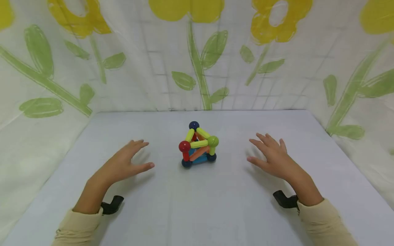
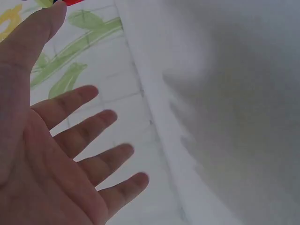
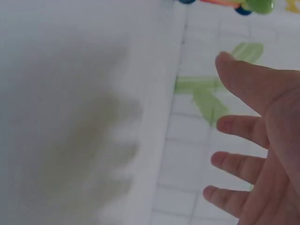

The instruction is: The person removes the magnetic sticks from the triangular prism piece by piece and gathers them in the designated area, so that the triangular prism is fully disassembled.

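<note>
A small frame of coloured rods and balls (image 1: 199, 144) stands on the white table, built as a prism with red, green and dark blue balls joined by yellow-green, orange, red and blue rods. To its left, my left hand (image 1: 123, 163) hovers with fingers spread and holds nothing; the palm and fingers (image 2: 77, 136) show in the left wrist view. On the other side my right hand (image 1: 274, 157) is likewise spread and apart from the frame. Only a sliver of the frame's green ball (image 3: 259, 4) and rods enters the top of the right wrist view.
The white table (image 1: 203, 208) reaches back to a pale curtain (image 1: 129, 82) printed with yellow flowers and green leaves. A black wrist mount (image 1: 113, 205) sits under the left cuff, and another black mount (image 1: 285, 200) under the right cuff.
</note>
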### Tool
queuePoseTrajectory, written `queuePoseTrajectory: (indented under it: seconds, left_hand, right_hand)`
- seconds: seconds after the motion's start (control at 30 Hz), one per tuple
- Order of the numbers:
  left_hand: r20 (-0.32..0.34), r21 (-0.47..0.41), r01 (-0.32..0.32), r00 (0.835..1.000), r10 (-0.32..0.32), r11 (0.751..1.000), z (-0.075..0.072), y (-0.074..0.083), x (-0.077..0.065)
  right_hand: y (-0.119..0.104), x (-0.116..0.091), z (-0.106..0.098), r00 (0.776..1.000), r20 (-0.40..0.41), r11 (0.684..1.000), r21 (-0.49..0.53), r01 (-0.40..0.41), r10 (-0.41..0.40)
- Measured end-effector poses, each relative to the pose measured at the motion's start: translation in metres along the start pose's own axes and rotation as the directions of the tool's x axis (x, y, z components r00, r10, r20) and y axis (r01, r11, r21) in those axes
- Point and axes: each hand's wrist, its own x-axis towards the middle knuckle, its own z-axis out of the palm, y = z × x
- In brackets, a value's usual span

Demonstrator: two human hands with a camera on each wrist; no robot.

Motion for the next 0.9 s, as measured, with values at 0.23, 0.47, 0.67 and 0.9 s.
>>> queuePoseTrajectory:
  seconds: [0.23,0.47,0.67,0.9]
  left_hand:
    - [0.063,-0.085,-0.055,0.996,0.061,0.995,0.017,0.012,0.008]
    - [0.126,-0.153,-0.152,0.977,0.172,0.976,0.037,0.038,0.028]
    - [0.137,-0.218,-0.210,0.960,0.243,0.953,0.054,0.053,0.043]
    - [0.055,-0.222,-0.261,0.959,0.279,0.940,0.062,0.058,0.050]
  right_hand:
    - [-0.032,0.023,0.011,0.978,-0.121,0.985,0.013,0.173,-0.170]
    - [-0.072,0.046,0.020,0.918,-0.249,0.942,0.054,0.331,-0.308]
    - [-0.095,0.063,0.031,0.871,-0.324,0.917,0.028,0.398,-0.368]
    - [-0.100,0.071,0.043,0.843,-0.394,0.915,0.012,0.403,-0.366]
